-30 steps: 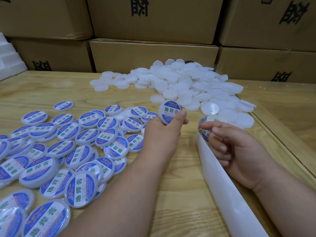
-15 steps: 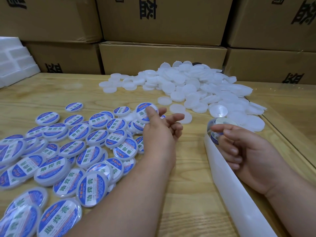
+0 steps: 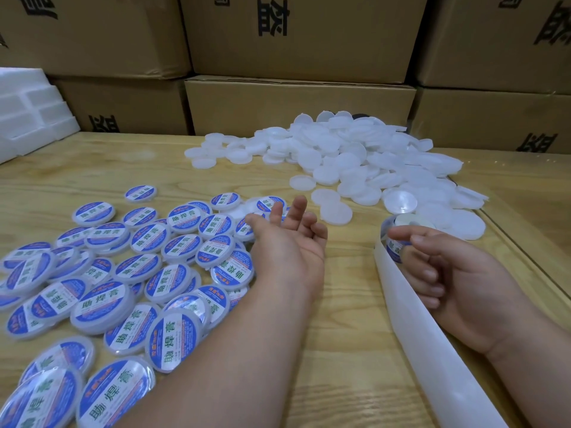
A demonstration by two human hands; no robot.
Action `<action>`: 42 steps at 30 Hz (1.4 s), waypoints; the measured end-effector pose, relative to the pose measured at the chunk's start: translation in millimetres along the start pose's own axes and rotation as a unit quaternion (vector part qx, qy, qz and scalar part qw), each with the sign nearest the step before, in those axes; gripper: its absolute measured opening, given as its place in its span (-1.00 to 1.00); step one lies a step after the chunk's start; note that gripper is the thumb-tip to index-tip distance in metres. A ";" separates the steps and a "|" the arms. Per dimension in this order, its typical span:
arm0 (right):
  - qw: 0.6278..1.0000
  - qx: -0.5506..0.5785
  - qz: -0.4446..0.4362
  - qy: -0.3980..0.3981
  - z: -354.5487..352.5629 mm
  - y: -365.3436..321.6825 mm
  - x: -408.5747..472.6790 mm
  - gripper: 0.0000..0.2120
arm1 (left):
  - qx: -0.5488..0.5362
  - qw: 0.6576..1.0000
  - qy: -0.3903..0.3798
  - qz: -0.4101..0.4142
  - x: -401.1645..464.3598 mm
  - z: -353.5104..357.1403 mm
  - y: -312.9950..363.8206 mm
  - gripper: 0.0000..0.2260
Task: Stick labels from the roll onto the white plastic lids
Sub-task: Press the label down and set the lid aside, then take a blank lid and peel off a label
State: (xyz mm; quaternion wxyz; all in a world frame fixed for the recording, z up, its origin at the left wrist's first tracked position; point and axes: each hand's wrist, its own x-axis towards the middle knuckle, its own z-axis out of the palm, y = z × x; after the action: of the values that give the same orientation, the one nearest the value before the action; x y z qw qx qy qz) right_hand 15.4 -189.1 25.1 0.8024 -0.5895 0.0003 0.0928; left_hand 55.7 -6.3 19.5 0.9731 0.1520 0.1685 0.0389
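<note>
Brown cardboard boxes (image 3: 296, 38) w/ black print stacked across the top. Below, a pale wood-grain table (image 3: 349, 350). Labelled lids (image 3: 129, 273), round, blue/white, glossy, spread over the left half; plain white plastic lids (image 3: 355, 162), matte discs, heaped upper centre-right. White backing strip (image 3: 432, 341), smooth, runs to the bottom right. Left hand (image 3: 287, 242) released, fingers loose, holding nothing, just beside the labelled lids. Right hand (image 3: 445, 273) curled, thumb & fingers pinching the label roll (image 3: 398, 239).

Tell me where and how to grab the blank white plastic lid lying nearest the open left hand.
Pinch the round white plastic lid across its thin rim, coming from above on its near-left edge, where the left hand hovers open. It lies flat on the wooden table, so only the rim offers purchase.
</note>
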 end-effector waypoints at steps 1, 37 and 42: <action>1.000 0.002 0.000 0.001 0.2 0.1 0.0 -0.78 | 0.011 1.000 -0.012 -0.009 -0.1 -0.8 -0.6 -0.47; 0.941 -0.259 -0.123 0.177 -5.6 18.2 8.4 -0.83 | 0.908 0.370 -0.013 0.194 89.7 14.7 -43.0 -0.06; 0.938 -0.271 -0.125 0.175 -6.7 19.1 9.0 -0.82 | 0.926 0.340 -0.009 0.165 109.8 30.1 -38.4 0.00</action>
State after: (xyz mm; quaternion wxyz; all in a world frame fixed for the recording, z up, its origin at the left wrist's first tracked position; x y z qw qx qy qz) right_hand 22.1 -188.6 4.0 0.6048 -0.7866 0.0419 -0.1166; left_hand 170.1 -37.4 -0.1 0.1849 0.9808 0.0594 0.0161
